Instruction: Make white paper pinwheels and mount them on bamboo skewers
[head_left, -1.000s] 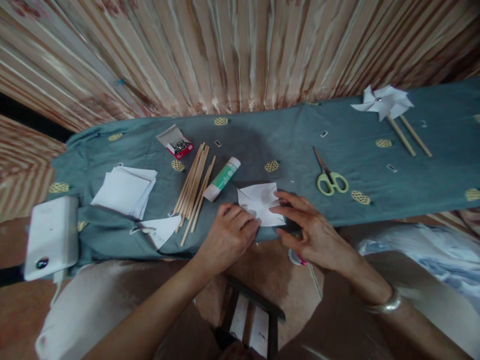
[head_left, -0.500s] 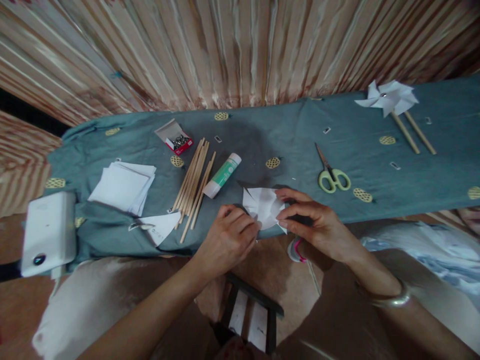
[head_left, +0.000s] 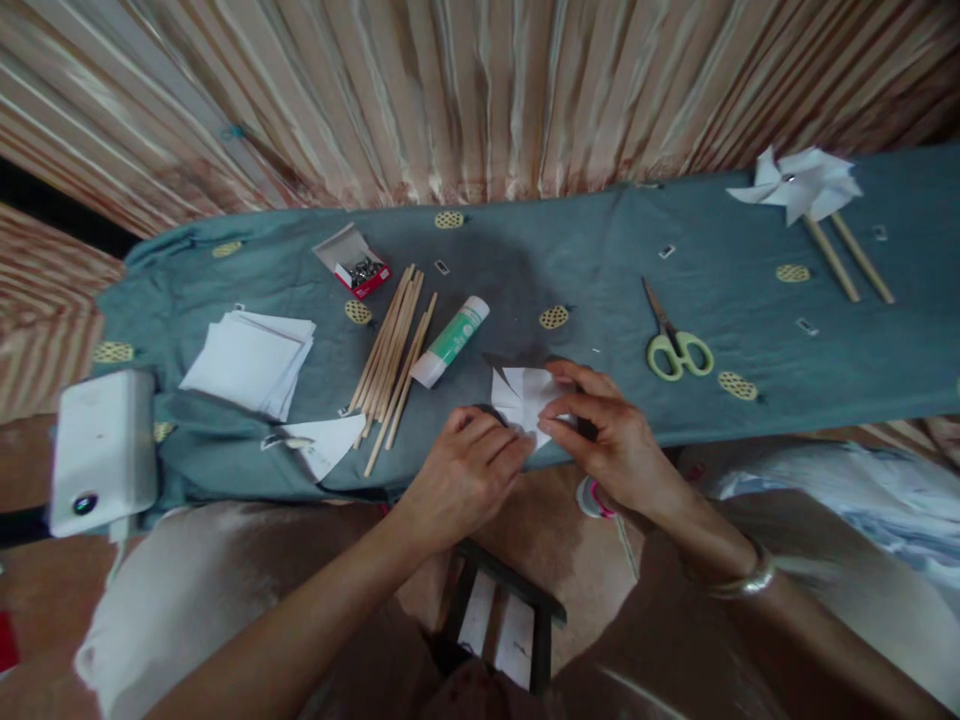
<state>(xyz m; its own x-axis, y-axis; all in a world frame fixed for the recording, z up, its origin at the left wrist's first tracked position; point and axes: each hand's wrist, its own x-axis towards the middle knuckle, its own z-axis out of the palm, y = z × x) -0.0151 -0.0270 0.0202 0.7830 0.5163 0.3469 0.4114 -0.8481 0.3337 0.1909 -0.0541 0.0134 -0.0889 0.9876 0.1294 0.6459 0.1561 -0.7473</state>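
Note:
A small white cut paper square (head_left: 520,395) lies at the near edge of the blue-grey cloth (head_left: 585,270). My left hand (head_left: 466,470) is curled, with its fingertips pinching the paper's lower left part. My right hand (head_left: 607,440) pinches the paper's right side, folding a flap toward the middle. A green-and-white glue stick (head_left: 450,342) and a bundle of wooden sticks (head_left: 390,355) lie just to the left of the paper. Green-handled scissors (head_left: 673,340) lie to the right.
A stack of white paper squares (head_left: 247,362) and a loose paper piece (head_left: 319,443) lie at left. A red box of pins (head_left: 356,265) sits behind the sticks. Finished paper pinwheels (head_left: 802,185) lie far right. A white device (head_left: 101,450) rests at the left end. A curtain hangs behind.
My right hand has lifted from lying flat on the paper to pinching its right side, and the paper has become more folded. The view has shifted slightly.

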